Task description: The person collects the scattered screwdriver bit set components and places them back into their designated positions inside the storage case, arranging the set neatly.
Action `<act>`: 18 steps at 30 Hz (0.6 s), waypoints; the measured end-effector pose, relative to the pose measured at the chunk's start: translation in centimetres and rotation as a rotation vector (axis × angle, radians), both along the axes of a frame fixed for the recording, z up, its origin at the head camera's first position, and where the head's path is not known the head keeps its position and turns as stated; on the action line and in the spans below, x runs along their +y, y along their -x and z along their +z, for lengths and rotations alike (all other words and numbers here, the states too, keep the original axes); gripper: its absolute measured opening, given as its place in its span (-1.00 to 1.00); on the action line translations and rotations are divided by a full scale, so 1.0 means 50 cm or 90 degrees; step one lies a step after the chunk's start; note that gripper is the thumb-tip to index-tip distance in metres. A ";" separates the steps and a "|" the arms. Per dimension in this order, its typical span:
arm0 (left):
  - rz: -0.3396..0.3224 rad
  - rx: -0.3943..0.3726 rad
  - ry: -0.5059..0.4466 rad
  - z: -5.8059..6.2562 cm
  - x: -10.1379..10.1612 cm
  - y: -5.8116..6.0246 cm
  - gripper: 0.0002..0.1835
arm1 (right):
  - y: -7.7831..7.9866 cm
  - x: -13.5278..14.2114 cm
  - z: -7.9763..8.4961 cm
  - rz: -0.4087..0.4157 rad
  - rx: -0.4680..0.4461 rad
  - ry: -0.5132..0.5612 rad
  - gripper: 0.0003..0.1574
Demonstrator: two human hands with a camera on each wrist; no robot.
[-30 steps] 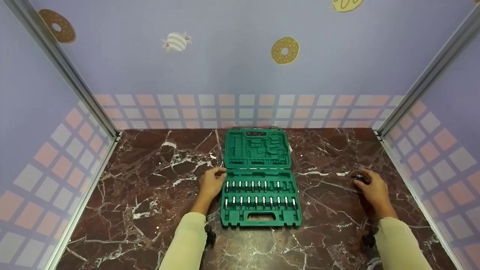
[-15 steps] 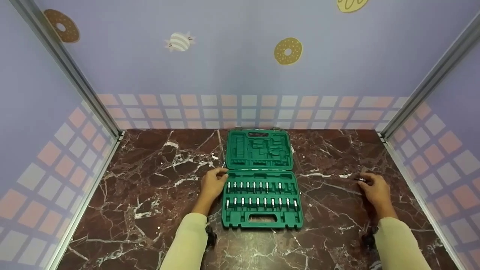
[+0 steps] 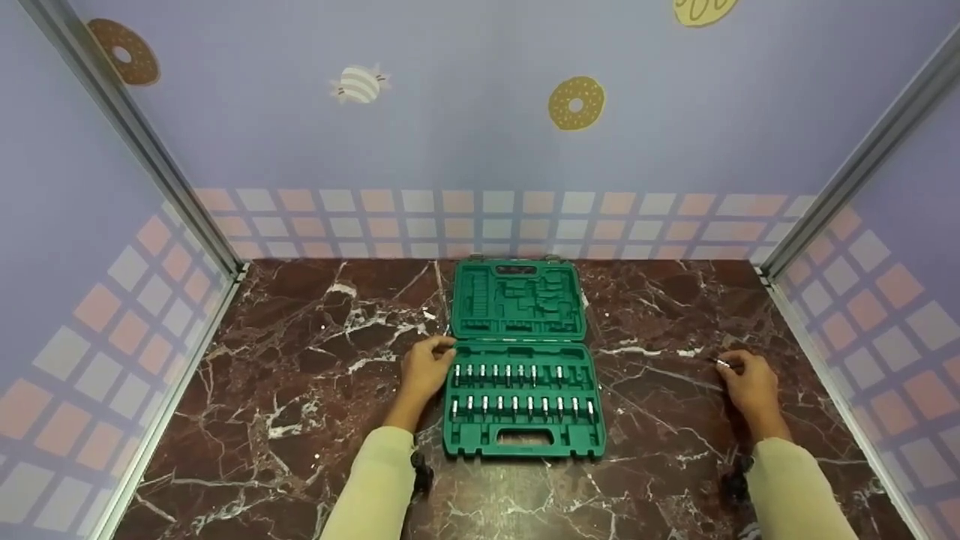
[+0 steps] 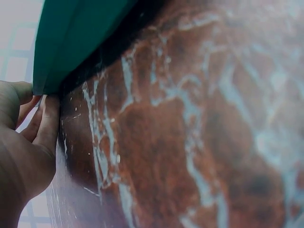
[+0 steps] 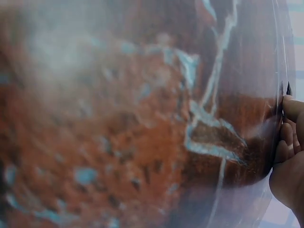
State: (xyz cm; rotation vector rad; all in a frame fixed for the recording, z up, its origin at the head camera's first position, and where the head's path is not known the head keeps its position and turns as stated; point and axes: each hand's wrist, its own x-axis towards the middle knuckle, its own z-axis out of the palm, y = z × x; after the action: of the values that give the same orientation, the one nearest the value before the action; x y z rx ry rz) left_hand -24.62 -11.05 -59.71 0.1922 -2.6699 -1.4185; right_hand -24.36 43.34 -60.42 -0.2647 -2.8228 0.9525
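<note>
A green tool case lies unfolded on the marble-patterned surface, with two rows of silver bit sockets standing in its near half. At the case's left side, close to the hinge, my left hand rests its fingertips against the edge; the left wrist view shows the thumb and fingers touching the case. Far to the right, my right hand pinches a small bit socket between thumb and fingers, low over the surface. Its dark pointed tip sticks out in the right wrist view.
The lid half lies flat toward the back wall, its moulded slots bare. Patterned walls with metal corner posts enclose the surface at the back and both sides. One slot gap shows in the back row of sockets.
The right hand has shifted slightly and turned the bit socket, so its silver end shows more. The left hand stays at the case edge. The whole view has shifted a little.
</note>
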 end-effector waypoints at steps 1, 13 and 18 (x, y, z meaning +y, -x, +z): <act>-0.001 -0.001 -0.002 0.000 0.001 0.001 -0.83 | -0.002 0.000 0.001 0.001 0.002 0.001 -0.70; -0.017 0.006 -0.002 0.000 0.001 -0.003 -0.81 | -0.032 -0.019 0.011 -0.008 0.044 0.009 -0.72; -0.007 0.001 -0.005 0.002 0.002 -0.003 -0.82 | -0.041 -0.031 0.018 -0.012 0.057 0.024 -0.73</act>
State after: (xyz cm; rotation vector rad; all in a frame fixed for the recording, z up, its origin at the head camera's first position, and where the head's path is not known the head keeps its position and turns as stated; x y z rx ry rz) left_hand -24.50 -10.96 -59.61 0.1760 -2.6681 -1.4325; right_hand -22.32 41.78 -59.50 -0.2450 -2.7189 0.9890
